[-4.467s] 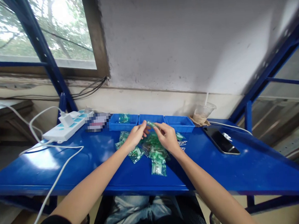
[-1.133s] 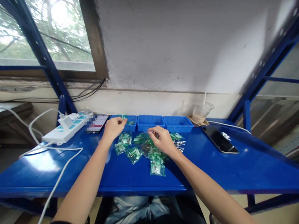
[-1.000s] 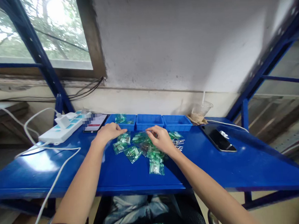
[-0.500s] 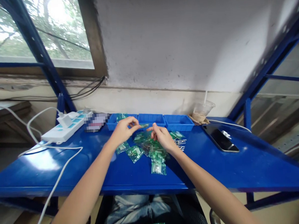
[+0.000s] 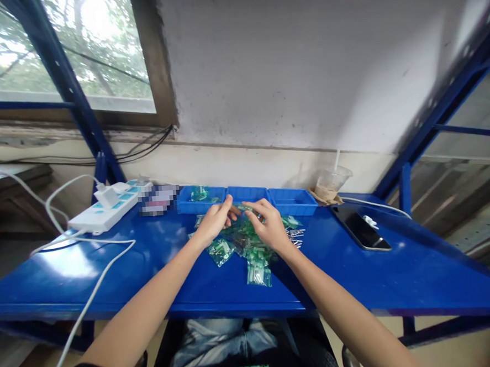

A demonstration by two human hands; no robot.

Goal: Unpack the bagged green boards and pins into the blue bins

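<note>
Packets [image 5: 259, 272] sitting back from the counter [image 5: 342, 280] edge, right hand [image 5: 271, 226] pinching a baggie [image 5: 244, 208], can't tell if left hand [image 5: 213, 223] is gripping.

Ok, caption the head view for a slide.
Bare right hand holds a small greenish item beside the left hand, above green plastic packets.

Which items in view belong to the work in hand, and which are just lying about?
Probably part of the work:
small green item between left hand and right hand
green packets
thin metal pieces
three blue trays

Probably just lying about:
power strip
blurred flat item
black phone
small white object
clear cup
</note>
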